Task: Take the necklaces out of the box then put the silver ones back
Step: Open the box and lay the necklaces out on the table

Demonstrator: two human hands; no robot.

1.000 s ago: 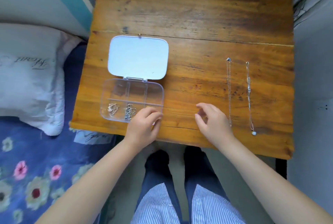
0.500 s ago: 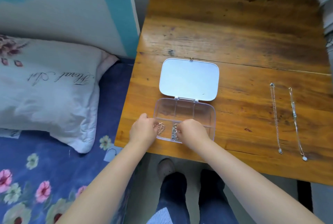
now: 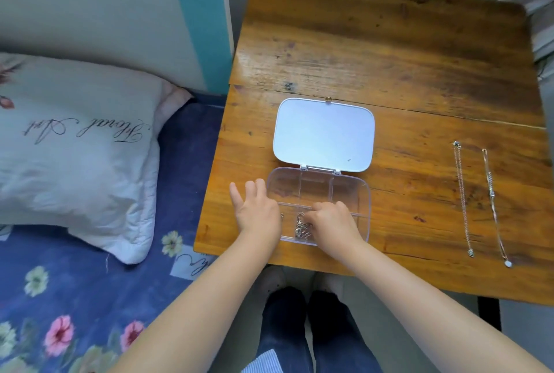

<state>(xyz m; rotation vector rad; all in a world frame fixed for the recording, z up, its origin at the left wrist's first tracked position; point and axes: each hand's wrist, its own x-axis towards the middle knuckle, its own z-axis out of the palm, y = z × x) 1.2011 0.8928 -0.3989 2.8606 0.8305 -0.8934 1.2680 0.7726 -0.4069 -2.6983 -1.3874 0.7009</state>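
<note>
We see a clear compartment box (image 3: 349, 192) on the wooden table (image 3: 389, 52), its white lid (image 3: 323, 134) hinged flat open behind it. Our left hand (image 3: 257, 213) rests at the box's left edge, fingers spread, its grip on nothing. Our right hand (image 3: 332, 221) reaches into the near middle compartment, fingers curled over a tangled silver necklace (image 3: 300, 227); whether they pinch it we cannot tell. Two more necklaces lie stretched straight, side by side, well to the right: a silver chain (image 3: 463, 197) and a gold-toned chain (image 3: 493, 204). A pillow (image 3: 78, 145) lies on the bed (image 3: 90, 297) at left.
</note>
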